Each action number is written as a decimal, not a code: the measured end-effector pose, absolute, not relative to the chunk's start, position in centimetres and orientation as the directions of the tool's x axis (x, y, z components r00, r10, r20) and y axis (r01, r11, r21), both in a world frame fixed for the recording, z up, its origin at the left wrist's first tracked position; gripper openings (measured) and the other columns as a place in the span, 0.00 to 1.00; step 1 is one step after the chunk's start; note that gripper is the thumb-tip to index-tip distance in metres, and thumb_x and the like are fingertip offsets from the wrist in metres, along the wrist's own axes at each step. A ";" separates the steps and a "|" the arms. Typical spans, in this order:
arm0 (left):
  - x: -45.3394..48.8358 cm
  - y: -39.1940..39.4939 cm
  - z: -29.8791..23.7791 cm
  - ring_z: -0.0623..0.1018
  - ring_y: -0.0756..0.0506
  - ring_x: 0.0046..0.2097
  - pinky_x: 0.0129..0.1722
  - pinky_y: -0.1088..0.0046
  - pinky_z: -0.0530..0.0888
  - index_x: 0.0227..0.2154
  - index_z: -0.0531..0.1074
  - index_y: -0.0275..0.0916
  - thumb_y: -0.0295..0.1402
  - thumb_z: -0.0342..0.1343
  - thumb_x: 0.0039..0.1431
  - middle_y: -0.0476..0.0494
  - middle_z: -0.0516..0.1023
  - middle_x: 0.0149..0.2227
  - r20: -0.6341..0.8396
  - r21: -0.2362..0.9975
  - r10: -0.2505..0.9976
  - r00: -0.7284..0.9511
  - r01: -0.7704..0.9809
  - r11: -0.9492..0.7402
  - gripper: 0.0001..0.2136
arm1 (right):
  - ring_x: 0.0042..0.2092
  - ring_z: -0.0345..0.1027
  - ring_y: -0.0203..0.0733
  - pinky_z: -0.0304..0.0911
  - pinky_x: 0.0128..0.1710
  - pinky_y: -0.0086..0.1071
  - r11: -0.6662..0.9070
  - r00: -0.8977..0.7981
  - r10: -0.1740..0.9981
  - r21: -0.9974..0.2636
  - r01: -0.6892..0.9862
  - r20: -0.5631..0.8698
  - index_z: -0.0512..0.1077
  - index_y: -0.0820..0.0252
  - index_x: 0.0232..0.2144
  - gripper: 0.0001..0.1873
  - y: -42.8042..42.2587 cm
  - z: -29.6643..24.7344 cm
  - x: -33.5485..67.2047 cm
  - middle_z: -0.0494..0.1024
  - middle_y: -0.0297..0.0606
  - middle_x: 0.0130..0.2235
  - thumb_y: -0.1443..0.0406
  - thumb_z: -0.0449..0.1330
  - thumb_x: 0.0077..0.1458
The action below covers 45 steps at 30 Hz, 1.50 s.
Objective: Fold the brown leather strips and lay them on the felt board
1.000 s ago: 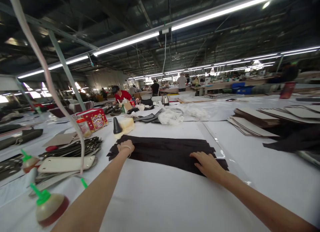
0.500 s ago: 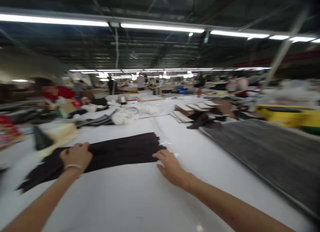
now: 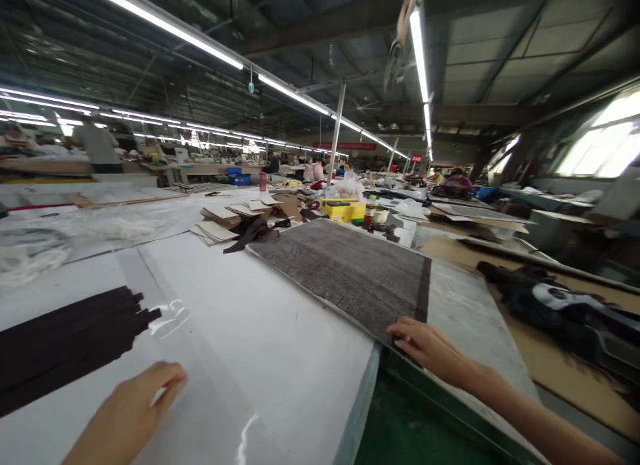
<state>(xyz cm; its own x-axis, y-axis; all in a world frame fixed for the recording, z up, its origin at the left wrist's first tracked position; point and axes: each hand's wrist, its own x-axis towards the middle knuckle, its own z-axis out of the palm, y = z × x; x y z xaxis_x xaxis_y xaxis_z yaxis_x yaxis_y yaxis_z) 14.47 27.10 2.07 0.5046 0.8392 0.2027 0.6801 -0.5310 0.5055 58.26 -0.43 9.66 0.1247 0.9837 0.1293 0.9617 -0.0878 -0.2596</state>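
Note:
A stack of dark fabric strips (image 3: 65, 338) lies on the white tabletop at the left, its right end uneven. My left hand (image 3: 133, 408) hovers near that end, apart from the strips. Its fingers are curled and the fingertips meet the thumb around a small gap; nothing shows in them. At the near right corner of a dark grey fabric-covered board (image 3: 345, 271) is my right hand (image 3: 430, 348). Its fingers are closed around something small and dark that I cannot make out, just at the board's edge.
White and brown card pieces (image 3: 220, 221) and dark scraps lie beyond the board. A yellow box (image 3: 343, 209) and a bottle (image 3: 369, 215) stand behind it. To the right, a black bundle (image 3: 565, 305) lies on brown sheets. A green surface (image 3: 410, 418) drops below the table edge.
The view has swung right. My left hand has let go of the dark strips. My right hand has left their end and moved right to the grey board's corner.

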 end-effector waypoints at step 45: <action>46.7 7.5 0.8 0.48 0.47 0.67 0.65 0.61 0.51 0.65 0.46 0.35 0.14 0.41 0.47 0.47 0.68 0.60 0.371 0.517 0.247 0.895 0.022 -0.856 0.39 | 0.37 0.65 0.42 0.56 0.37 0.36 -0.013 0.006 0.992 0.054 0.998 0.123 0.70 0.60 0.34 0.09 -4.9 8.2 61.8 0.72 0.39 0.35 0.70 0.50 0.64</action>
